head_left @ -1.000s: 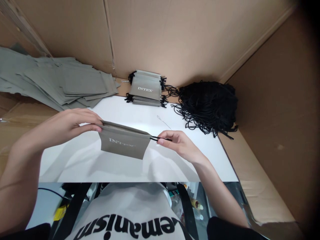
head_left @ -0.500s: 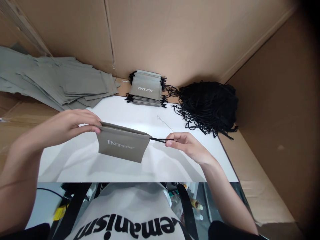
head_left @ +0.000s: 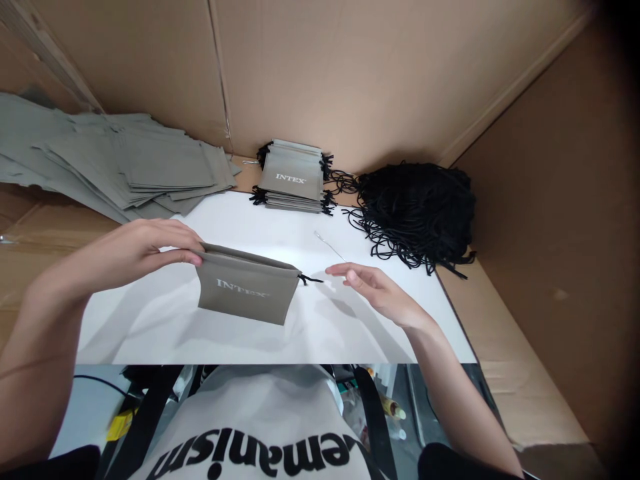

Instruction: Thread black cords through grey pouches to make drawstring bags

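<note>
A grey drawstring pouch (head_left: 243,290) with white INTEX lettering hangs tilted over the white tabletop. My left hand (head_left: 160,243) pinches its upper left corner between thumb and fingers. From the pouch's upper right corner sticks out a short black cord (head_left: 311,279) with loose ends. My right hand (head_left: 373,287) is apart from that cord, a little to its right, with fingers spread and nothing in them. Behind the right hand lies a thin wire threader (head_left: 329,245) on the table, its near end close to the fingers.
At the back stands a stack of corded INTEX pouches (head_left: 291,177). A heap of black cords (head_left: 420,207) lies back right, and a spread pile of grey pouches (head_left: 165,160) back left. Cardboard walls (head_left: 350,73) close in the white table (head_left: 240,213).
My right hand has let go of the black cord and its fingers have opened. The cord now hangs loose and bent at the pouch's corner. My left hand keeps its hold.
</note>
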`<action>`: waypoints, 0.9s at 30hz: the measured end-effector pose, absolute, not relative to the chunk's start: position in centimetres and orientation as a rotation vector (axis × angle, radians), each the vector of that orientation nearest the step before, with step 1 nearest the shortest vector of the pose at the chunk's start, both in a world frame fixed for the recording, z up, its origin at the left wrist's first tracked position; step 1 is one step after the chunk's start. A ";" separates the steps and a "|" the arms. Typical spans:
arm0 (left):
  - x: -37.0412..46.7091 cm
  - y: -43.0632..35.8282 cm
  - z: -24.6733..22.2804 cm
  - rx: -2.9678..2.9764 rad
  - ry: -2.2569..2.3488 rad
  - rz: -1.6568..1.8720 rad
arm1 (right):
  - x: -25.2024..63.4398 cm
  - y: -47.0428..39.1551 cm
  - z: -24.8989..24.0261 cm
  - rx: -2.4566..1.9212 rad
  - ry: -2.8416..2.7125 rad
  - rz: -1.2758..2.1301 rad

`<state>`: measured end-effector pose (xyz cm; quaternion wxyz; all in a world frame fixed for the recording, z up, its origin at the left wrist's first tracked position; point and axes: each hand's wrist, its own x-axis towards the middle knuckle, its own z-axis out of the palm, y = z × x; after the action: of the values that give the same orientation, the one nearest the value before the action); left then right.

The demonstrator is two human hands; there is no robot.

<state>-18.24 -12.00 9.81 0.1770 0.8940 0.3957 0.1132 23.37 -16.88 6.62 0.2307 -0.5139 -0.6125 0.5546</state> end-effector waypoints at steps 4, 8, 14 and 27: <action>-17.9 -12.1 10.2 2.480 1.143 0.277 | 22.1 -15.8 6.9 -1.369 -1.836 1.342; -17.4 -12.1 10.7 2.480 1.147 0.220 | 19.1 -14.9 7.4 -1.098 -2.000 1.424; -18.2 -12.5 11.8 2.494 1.191 0.163 | 17.0 -14.9 8.4 -1.002 -2.046 1.475; -20.1 -12.6 13.5 2.504 1.298 0.165 | 15.0 -15.3 9.1 -0.982 -2.008 1.450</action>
<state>-20.12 -12.58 13.53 0.1575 0.8752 0.4537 0.0577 15.04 -15.32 9.07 0.2363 -0.3582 -0.7323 0.5287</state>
